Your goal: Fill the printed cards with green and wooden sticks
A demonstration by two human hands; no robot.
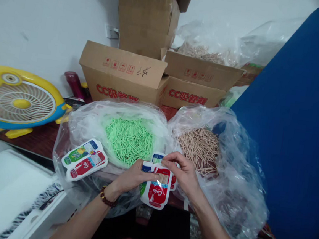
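My left hand grips a bottle-shaped plastic packet printed in red with "Cola", its thumb across the front. Thin brown sticks show through the packet's clear window. My right hand has its fingers closed at the packet's top edge; what lies between the fingertips is hard to see. Behind the held packet, part of another printed packet shows. Beyond my hands, a plastic bag holds many green sticks. To its right, a second bag holds brown sticks. More flat packets lie stacked at the left.
Open cardboard boxes stand behind the bags, with a taller carton at the back. A yellow and blue fan stands at the left. A blue panel borders the right side. A white container sits at the lower left.
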